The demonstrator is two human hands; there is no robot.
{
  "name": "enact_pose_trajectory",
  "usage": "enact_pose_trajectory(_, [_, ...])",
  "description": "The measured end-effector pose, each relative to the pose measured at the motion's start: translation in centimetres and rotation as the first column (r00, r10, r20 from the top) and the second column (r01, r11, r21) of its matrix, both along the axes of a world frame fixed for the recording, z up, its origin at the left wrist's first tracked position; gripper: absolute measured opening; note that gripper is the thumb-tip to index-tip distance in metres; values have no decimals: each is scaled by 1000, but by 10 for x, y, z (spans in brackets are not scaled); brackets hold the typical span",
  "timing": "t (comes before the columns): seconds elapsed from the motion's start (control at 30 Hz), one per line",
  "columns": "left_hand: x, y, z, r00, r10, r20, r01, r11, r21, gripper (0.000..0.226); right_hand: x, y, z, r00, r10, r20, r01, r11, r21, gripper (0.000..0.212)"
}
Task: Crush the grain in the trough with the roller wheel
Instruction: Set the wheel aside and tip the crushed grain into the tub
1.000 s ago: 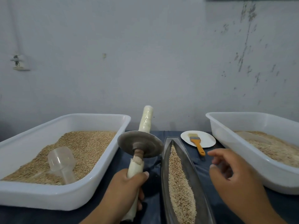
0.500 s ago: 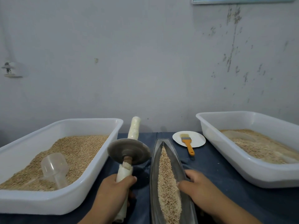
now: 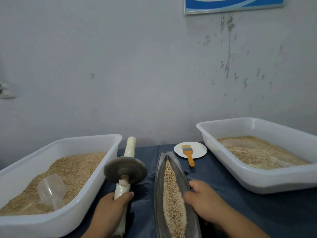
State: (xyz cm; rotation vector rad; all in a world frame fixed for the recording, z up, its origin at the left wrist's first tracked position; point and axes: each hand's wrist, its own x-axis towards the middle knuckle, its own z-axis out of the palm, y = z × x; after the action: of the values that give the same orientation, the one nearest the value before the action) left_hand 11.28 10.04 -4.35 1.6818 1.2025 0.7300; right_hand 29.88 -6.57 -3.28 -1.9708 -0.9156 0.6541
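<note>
Lower left of frame: white tub (image 3: 96,184) of grain, clear scoop (image 3: 51,191) lying in it. Left hand (image 3: 109,208) wrapped round near handle of roller wheel (image 3: 125,170), disc held above cloth, left of trough (image 3: 158,186). Grain (image 3: 172,194) in line along trough, centre-bottom. Right hand (image 3: 204,200) curled over trough's right rim. Plate (image 3: 199,151) with orange brush (image 3: 188,154) behind. Second tub (image 3: 257,179) far right.

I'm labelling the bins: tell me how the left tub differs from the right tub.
The left tub holds a clear scoop standing in its grain; the right tub shows none so plainly. The left tub's grain looks darker and heaped, the right tub's paler and flatter. Both are white rectangular plastic tubs on the dark cloth.
</note>
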Motion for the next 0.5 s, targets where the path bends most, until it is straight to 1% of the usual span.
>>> enact_pose_trajectory(0.1, [4,0,-3,1000,23,-12,-23,999,38,27,3,-4,1,1000,9,-24,-9,1000,-1,19])
enact_pose_trajectory(0.2, [5,-3,-2,998,40,-56,-37,998,56,31,2,-9,5,999,15,-42,-15,1000,9,17])
enact_pose_trajectory(0.3, [1,-4,0,988,7,-152,4,998,68,37,0,-12,6,998,18,-55,-17,1000,8,13])
enact_pose_trajectory(0.37, [-1,-5,0,980,-10,-197,30,995,97,41,-3,-16,9,997,37,-62,-36,999,20,14])
enact_pose_trajectory(0.43, [-2,-10,3,973,-10,-229,43,990,137,43,-7,-22,13,998,29,-51,-28,999,35,26])
enact_pose_trajectory(0.47, [-4,-14,6,969,-13,-248,52,987,150,44,-11,-26,15,1000,-8,-27,9,1000,26,38])
enact_pose_trajectory(0.5, [-6,-16,8,964,-22,-267,65,986,155,46,-15,-32,17,998,-51,35,51,999,-13,51])
